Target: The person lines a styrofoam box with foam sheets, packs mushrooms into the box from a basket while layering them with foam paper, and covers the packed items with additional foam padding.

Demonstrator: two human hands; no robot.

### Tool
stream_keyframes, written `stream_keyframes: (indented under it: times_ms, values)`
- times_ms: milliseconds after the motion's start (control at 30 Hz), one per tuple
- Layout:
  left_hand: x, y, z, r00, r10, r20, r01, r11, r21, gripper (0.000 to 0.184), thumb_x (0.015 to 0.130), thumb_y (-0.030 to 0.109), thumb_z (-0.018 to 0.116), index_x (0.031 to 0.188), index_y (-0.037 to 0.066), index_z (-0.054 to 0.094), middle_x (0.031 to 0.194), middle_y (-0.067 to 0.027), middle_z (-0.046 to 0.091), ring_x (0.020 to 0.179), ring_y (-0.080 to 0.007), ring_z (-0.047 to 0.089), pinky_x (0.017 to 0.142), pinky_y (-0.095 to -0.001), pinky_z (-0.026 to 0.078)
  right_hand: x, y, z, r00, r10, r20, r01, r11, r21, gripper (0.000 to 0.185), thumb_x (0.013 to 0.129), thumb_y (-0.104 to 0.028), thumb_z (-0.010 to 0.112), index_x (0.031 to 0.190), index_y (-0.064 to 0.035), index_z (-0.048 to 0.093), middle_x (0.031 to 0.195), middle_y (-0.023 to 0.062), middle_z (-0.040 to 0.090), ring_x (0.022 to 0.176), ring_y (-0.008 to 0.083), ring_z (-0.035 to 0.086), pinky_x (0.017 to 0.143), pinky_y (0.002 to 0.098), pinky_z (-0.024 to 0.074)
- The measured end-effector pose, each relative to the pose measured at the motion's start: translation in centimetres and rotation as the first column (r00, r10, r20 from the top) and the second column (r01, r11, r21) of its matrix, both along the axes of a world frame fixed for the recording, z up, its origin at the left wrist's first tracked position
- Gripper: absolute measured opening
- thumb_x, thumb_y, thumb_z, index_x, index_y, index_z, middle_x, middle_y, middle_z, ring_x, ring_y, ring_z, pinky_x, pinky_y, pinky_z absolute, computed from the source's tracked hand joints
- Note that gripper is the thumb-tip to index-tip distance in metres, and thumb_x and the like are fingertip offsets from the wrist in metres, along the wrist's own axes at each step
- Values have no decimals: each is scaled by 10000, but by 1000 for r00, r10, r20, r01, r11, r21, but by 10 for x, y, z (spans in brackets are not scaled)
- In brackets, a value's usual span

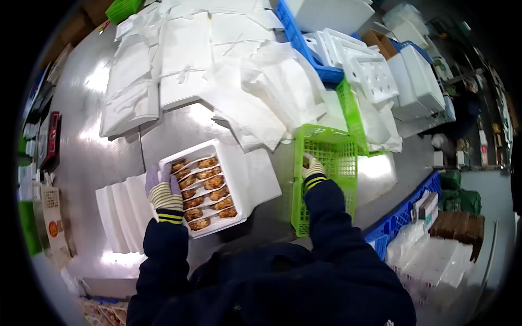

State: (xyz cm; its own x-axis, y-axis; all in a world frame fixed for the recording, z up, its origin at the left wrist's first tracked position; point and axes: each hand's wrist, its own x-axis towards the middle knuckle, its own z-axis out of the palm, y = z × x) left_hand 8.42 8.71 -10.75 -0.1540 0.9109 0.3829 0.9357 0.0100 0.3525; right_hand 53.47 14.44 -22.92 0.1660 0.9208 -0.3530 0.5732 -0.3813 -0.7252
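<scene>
A white foam box sits slightly turned on the metal table. Inside it, brown lumpy pieces lie in two columns, with white strips folded between them. My left hand, in a striped glove with lilac fingertips, is on the box's left wall, fingers over the rim and thumb side toward the pieces. A green slatted basket stands right of the box. My right hand, gloved too, reaches inside by its left wall with fingers curled. A small brownish patch shows at those fingers; what they hold is unclear.
White sheets and crumpled paper cover the far table. Folded white strips lie left of the box. Beyond are a blue crate, another green basket and foam lids. A red-framed device stands left.
</scene>
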Motion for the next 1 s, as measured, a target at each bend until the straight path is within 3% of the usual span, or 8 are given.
stream_keyframes:
  times_ms: [100, 167, 233, 367, 500, 567, 767, 1000]
  values:
    - [4, -3, 6, 998, 56, -26, -54, 997, 49, 383, 800, 109, 597, 1183, 124, 584, 1211, -200, 517, 1129, -401, 464, 954, -482, 358, 12, 2, -4, 984, 80, -162, -91, 994, -57, 411, 736, -70, 733, 1108, 13, 578, 864, 95, 663, 770, 179, 616, 721, 307, 505]
    - [8, -3, 29, 1000, 11, -28, -10, 998, 60, 402, 780, 84, 589, 1181, 95, 567, 1204, -195, 520, 1101, -391, 477, 932, -488, 368, 11, -3, 25, 989, 120, 88, -111, 989, -99, 366, 741, -59, 711, 1070, 16, 570, 891, 106, 653, 767, 152, 616, 709, 274, 507]
    - [6, -2, 34, 977, -209, -49, 214, 963, 164, 391, 766, 65, 577, 1157, 47, 557, 1127, -176, 570, 951, -367, 555, 817, -471, 439, 12, -5, 51, 984, -38, 174, 37, 999, 9, 322, 733, -37, 718, 1009, 31, 567, 800, 93, 629, 743, 157, 593, 671, 310, 510]
    - [37, -2, 37, 958, -277, 74, 281, 958, -53, 342, 845, 148, 562, 1173, 53, 549, 1180, -174, 559, 966, -354, 562, 832, -453, 451, -65, -7, 164, 978, -102, -184, 188, 814, 550, 300, 746, -11, 682, 1017, 5, 554, 895, 108, 607, 779, 166, 606, 673, 312, 520]
    - [62, 19, 27, 957, -278, -86, 231, 906, -354, 421, 855, 247, 545, 1246, 99, 499, 1241, -101, 529, 1003, -314, 539, 810, -452, 451, -169, 7, 194, 872, 489, -23, -358, 669, 651, 248, 753, -44, 678, 988, -62, 603, 932, 105, 623, 763, 214, 621, 705, 321, 509]
    - [62, 17, 18, 947, -276, -162, 219, 928, -301, 364, 852, 262, 543, 1182, 106, 545, 1169, -63, 565, 976, -292, 544, 764, -448, 453, -208, 25, 180, 772, 593, 229, -556, 455, 695, 242, 748, -131, 694, 972, -94, 611, 934, 93, 628, 790, 276, 601, 728, 375, 482]
    - [61, 13, 15, 931, -316, -181, 244, 911, -333, 345, 848, 259, 538, 1155, 106, 567, 1196, -69, 567, 975, -294, 550, 735, -473, 458, -246, 47, 134, 589, 494, 640, -806, 309, 505, 200, 777, -264, 623, 943, -153, 633, 941, 13, 629, 907, 247, 566, 778, 424, 442]
    - [60, 10, 14, 933, -328, -147, 259, 897, -358, 409, 861, 270, 522, 1225, 82, 529, 1219, -94, 569, 1001, -307, 555, 810, -494, 443, -254, 43, 138, 367, 424, 828, -905, 370, 211, 176, 809, -231, 562, 947, -168, 651, 949, 8, 583, 963, 222, 540, 776, 432, 437]
